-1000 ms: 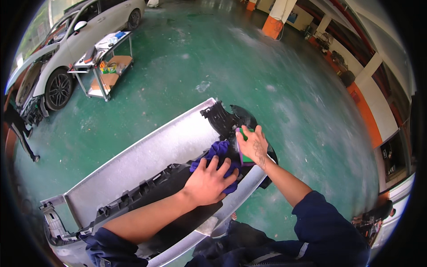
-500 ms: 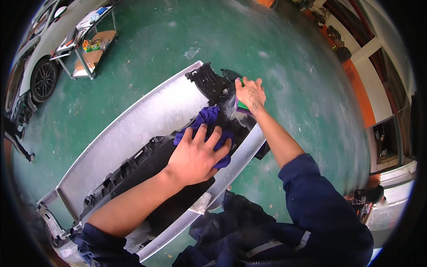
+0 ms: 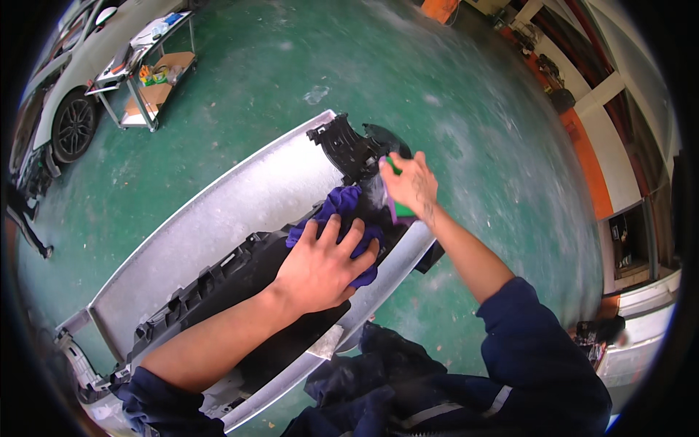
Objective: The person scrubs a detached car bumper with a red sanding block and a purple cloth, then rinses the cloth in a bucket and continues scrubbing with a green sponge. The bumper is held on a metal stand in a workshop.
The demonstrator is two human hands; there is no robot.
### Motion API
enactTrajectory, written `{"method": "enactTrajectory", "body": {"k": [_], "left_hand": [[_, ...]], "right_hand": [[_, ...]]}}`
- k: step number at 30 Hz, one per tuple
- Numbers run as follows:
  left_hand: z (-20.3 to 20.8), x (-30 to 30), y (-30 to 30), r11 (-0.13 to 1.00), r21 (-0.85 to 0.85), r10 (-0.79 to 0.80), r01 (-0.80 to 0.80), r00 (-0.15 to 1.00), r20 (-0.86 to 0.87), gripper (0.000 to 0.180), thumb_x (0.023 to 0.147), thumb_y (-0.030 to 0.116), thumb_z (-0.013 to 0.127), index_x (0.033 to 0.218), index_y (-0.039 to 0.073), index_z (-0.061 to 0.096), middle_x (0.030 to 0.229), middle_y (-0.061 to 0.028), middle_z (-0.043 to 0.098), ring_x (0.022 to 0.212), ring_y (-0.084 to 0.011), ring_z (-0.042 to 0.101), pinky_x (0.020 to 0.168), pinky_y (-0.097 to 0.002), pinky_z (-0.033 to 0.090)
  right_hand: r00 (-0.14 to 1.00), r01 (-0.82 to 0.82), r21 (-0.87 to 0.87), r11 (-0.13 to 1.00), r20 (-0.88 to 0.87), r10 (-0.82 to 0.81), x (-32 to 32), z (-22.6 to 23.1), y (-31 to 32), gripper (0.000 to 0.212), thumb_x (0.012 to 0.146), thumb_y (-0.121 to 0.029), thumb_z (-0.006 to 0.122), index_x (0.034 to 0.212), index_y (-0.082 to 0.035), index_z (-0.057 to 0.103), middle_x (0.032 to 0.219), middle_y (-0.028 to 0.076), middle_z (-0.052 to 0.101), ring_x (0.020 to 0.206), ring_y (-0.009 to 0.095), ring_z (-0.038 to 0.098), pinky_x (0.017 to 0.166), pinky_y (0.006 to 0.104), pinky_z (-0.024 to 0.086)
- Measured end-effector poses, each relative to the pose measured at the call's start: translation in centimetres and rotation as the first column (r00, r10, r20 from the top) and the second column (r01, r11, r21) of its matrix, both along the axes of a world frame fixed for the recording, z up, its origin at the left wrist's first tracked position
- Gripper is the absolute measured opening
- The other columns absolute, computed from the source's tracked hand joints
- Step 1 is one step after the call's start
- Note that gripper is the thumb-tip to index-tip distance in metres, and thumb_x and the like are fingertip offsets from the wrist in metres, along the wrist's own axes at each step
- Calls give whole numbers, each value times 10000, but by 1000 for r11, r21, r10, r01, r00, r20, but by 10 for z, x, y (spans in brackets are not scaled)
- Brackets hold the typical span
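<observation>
A long car bumper [image 3: 218,207], pale grey with black plastic parts [image 3: 251,273] along its middle, lies diagonally in front of me. My left hand [image 3: 314,269] presses a crumpled purple cloth [image 3: 341,200] against the black middle section, its fingers bent over the fabric. At the bumper's far right end, my right hand [image 3: 411,183] grips a green and purple block [image 3: 402,210], which looks like a sanding block. It rests against the dark, dusty surface there. My palm and fingers hide part of the block.
A metal cart [image 3: 149,109] with tools and boxes stands at the far left, beside a grey car [image 3: 73,80]. A white scrap [image 3: 325,342] lies on the bumper's near edge. Another person's leg [image 3: 30,229] shows at the left rim. The green floor [image 3: 495,197] has pale dust marks.
My right hand and the block have shifted a little nearer to me, and the block is turned so more of it shows. My left hand stays on the cloth. The view has tilted slightly.
</observation>
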State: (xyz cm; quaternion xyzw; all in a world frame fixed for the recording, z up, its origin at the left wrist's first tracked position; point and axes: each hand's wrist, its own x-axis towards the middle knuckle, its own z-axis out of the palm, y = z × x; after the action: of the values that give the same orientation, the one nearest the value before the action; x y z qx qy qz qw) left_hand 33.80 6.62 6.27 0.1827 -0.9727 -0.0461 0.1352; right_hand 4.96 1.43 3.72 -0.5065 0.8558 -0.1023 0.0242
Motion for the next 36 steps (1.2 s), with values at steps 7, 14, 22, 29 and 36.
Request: {"method": "enactTrajectory", "body": {"k": [7, 14, 22, 29, 36], "left_hand": [[-3, 4, 1, 1000, 4, 16, -16, 1000, 2, 874, 776, 438, 926, 1556, 238, 586, 1574, -185, 539, 1370, -452, 582, 1038, -576, 554], [1, 3, 1, 1000, 1, 12, -12, 1000, 18, 876, 780, 444, 924, 1560, 239, 582, 1578, -188, 535, 1369, -461, 584, 1048, -587, 547], [6, 0, 0, 999, 21, -35, 34, 999, 37, 868, 841, 468, 892, 1593, 186, 560, 1589, -212, 539, 1389, -476, 586, 1085, -616, 523], [9, -6, 1, 997, 26, -69, 69, 997, 23, 885, 835, 469, 898, 1600, 189, 552, 1595, -209, 533, 1396, -473, 580, 1087, -612, 522], [1, -4, 1, 1000, 10, -21, 21, 1000, -1, 879, 780, 440, 923, 1565, 243, 581, 1575, -192, 534, 1371, -460, 580, 1035, -585, 548]], "right_hand": [[989, -150, -100, 984, -32, 148, 10, -10, 27, 558, 1043, -567, 616, 1451, -215, 757, 1310, 261, 606, 1235, 498, 672, 1031, 581, 586], [988, -155, -122, 980, -13, 154, 12, -14, 27, 507, 1029, -493, 672, 1434, -203, 767, 1274, 237, 609, 1183, 487, 686, 977, 590, 601], [991, -120, -77, 990, -61, 116, -3, -5, 27, 509, 1045, -527, 646, 1423, -207, 769, 1257, 240, 622, 1200, 491, 681, 967, 582, 606], [995, -58, 1, 998, -87, 58, -24, 11, 23, 516, 1041, -506, 652, 1456, -214, 748, 1282, 239, 588, 1171, 496, 673, 971, 586, 602], [995, -97, -14, 995, -42, 96, -15, 2, 27, 529, 1046, -546, 630, 1443, -220, 755, 1292, 231, 621, 1179, 485, 680, 979, 578, 604]]}}
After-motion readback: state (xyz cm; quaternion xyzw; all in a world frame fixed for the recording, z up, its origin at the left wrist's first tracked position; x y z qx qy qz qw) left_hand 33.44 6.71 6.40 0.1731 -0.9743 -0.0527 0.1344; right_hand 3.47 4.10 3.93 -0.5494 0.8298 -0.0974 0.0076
